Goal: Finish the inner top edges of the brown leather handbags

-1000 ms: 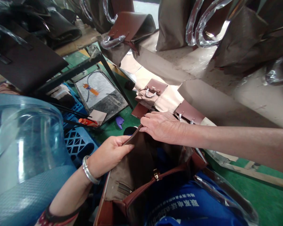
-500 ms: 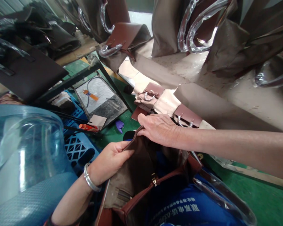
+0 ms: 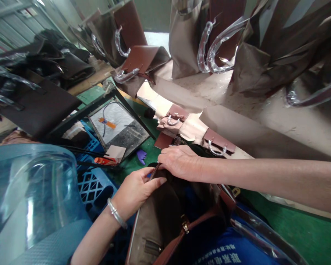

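Observation:
Across my lap lies a brown handbag [image 3: 165,206], its inside lining, a zip pocket and a gold clasp [image 3: 185,224] showing. My left hand [image 3: 139,189], with a silver bangle at the wrist, pinches the bag's upper edge between thumb and fingers. Just beyond it, my right hand [image 3: 179,162] is closed over the same edge near the bag's corner, fingers curled down. A plastic-wrapped handle [image 3: 264,239] of the bag hangs at the lower right, over the blue printed apron [image 3: 217,250].
A large clear blue water bottle [image 3: 35,202] stands close on the left, by a blue plastic crate [image 3: 93,184]. Brown bags with wrapped handles [image 3: 187,44] line the table at the back right. A dark bag [image 3: 35,99] lies at the left. An orange-handled tool [image 3: 106,161] rests near the crate.
My view has tilted up slightly, so the surroundings sit lower. Both hands keep hold of the bag's edge; my left hand has come closer to my right, its thumb further over the lining.

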Tool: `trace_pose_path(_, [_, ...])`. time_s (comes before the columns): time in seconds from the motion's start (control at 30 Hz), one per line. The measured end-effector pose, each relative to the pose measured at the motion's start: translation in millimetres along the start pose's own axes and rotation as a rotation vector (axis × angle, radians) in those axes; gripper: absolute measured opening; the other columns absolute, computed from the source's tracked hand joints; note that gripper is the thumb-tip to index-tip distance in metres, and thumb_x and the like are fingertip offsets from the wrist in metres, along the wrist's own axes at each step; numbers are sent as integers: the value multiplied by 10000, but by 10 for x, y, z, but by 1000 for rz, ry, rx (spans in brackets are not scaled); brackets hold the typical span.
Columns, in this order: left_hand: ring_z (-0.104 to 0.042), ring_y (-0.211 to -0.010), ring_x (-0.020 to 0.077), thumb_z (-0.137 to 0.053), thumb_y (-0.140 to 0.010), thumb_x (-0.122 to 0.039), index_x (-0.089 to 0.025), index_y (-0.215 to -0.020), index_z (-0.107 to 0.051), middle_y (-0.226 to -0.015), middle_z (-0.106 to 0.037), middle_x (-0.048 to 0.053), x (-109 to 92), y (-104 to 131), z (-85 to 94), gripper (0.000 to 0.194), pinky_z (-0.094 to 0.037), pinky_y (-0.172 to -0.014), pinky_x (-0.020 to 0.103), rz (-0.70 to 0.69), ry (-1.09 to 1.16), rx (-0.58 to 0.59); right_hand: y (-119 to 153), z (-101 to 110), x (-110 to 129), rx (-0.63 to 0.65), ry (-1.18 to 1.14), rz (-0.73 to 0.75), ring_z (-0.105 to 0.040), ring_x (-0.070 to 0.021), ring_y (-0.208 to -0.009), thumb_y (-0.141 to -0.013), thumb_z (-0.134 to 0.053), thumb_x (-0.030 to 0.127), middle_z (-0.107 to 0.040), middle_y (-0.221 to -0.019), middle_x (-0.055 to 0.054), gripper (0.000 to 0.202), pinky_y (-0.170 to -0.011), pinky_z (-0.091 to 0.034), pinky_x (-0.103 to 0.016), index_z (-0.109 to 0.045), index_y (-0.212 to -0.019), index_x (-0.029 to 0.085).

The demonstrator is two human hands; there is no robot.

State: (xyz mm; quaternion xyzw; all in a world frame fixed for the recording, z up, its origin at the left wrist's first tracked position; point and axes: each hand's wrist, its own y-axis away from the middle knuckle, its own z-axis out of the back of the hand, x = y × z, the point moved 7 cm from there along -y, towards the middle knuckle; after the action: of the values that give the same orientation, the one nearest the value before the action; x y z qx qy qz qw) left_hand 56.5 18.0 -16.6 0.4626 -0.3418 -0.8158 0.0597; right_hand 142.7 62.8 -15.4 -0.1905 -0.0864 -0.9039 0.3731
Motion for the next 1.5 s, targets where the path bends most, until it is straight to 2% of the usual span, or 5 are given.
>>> trace_pose_path(0.13, [-542,-944,219,-512,-716,-255,-175,-997,-603,-967,-643,24,-84,-149,20,307,-364,-884,318,-144,-113,-16,9,-4,6,-2,11,3,-516,-142,-670,-796,-470,274,-563,-697,6,156,-501,-284,-246,-548,-683,200])
trace_pose_path(0.37, [-564,-781,196,-479,-705,-228,-116,-921,-642,-794,-675,38,51,-138,78,293,-416,-707,269,-88,50,-27,228,183,37,-107,-29,90,-502,-158,-820,-782,-540,315,-528,-879,-42,235,-671,-389,-251,-496,-949,156])
trace_pose_path(1.13, [-545,-709,160,-471,-715,-253,-140,-927,-643,-769,-669,17,120,-64,105,295,-391,-647,237,-98,43,-29,288,183,41,-79,41,149,-460,-153,-786,-819,-476,240,-507,-812,-26,84,-684,-376,-253,-499,-855,168])
trace_pose_path(1.33, [-570,-784,192,-476,-720,-279,-152,-951,-636,-863,-672,29,130,-39,126,308,-418,-703,264,-96,33,-50,356,312,-46,-194,166,64,-441,-223,-911,-700,-625,249,-489,-966,-84,382,-758,-374,-320,-470,-1038,159])
trace_pose_path(1.5, [-576,-838,222,-485,-720,-296,-139,-964,-629,-853,-675,44,159,-15,125,325,-421,-779,310,-87,46,-43,355,120,-250,26,243,-45,-547,-194,-715,-732,-581,309,-591,-784,-35,202,-527,-325,-248,-509,-867,177])
